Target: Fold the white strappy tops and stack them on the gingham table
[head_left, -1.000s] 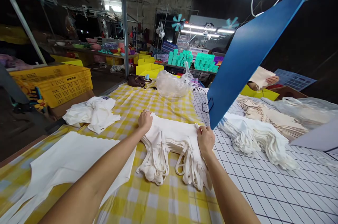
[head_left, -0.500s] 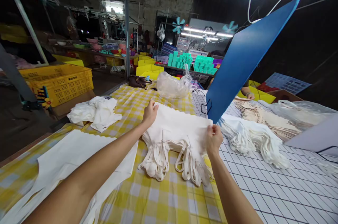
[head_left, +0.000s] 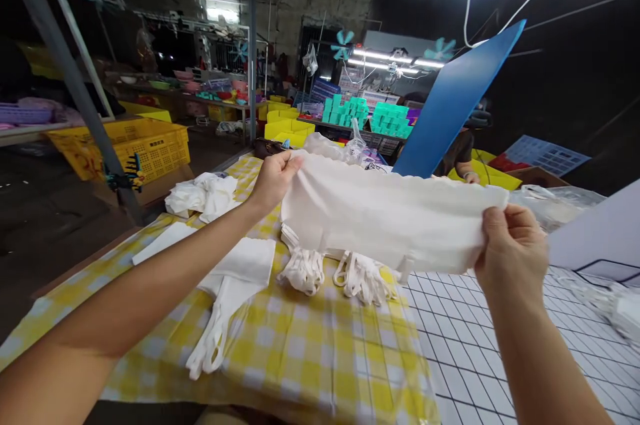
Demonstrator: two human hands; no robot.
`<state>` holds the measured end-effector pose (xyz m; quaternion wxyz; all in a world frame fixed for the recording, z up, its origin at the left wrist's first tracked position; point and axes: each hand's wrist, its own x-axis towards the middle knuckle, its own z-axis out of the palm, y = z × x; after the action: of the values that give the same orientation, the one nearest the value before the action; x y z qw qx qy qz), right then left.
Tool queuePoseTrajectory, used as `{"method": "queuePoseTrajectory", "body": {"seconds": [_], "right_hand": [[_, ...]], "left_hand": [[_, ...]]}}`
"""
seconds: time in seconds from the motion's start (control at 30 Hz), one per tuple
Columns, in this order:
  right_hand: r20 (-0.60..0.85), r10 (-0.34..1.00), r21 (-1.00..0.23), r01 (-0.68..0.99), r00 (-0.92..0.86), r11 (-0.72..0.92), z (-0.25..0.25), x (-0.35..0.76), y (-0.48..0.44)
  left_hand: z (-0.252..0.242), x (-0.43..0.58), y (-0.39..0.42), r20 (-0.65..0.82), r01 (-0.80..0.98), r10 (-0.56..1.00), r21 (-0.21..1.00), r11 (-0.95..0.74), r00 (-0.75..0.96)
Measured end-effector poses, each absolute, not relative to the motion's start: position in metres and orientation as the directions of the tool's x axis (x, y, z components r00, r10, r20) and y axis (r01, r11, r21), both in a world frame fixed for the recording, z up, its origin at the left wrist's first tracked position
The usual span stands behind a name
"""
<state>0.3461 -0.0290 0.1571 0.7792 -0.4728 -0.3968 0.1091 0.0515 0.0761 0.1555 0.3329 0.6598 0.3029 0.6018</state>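
A white camisole top [head_left: 380, 211] with a scalloped edge is stretched wide between my two hands, lifted above the table. My left hand [head_left: 276, 178] pinches its upper left corner. At the opposite end, my right hand [head_left: 515, 251] grips the side edge with the thumb on top. Under the raised garment lies a stack of similar white tops, its bundled straps [head_left: 305, 271] hanging toward me; the stack's body is mostly hidden. Left of it, another white top [head_left: 245, 261] lies flat with its straps pointing my way, partly behind my left forearm.
A yellow checked cloth [head_left: 320, 351] covers this table, with a white grid-patterned surface [head_left: 460, 338] to the right. A blue panel [head_left: 450, 105] stands upright behind. Crumpled white fabric [head_left: 203, 195] and a yellow crate [head_left: 155, 148] are at left. Another person's hand [head_left: 471, 177] shows beyond the panel.
The top has come up off the stack and is pulled wider. My right hand has moved right and closer, my left slightly up. The view has shifted.
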Motion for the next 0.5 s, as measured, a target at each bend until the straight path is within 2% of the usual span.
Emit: {"method": "queuePoseTrajectory", "body": {"seconds": [0.23, 0.5], "right_hand": [[0.508, 0.606, -0.842, 0.206, 0.613, 0.498, 0.172, 0.345, -0.057], [0.462, 0.702, -0.880, 0.182, 0.542, 0.439, 0.178, 0.344, -0.077]], "left_hand": [[0.171, 0.038, 0.043, 0.604, -0.086, 0.789, 0.797, -0.598, 0.108], [0.168, 0.031, 0.036, 0.521, -0.164, 0.844, 0.850, -0.500, 0.128]]}}
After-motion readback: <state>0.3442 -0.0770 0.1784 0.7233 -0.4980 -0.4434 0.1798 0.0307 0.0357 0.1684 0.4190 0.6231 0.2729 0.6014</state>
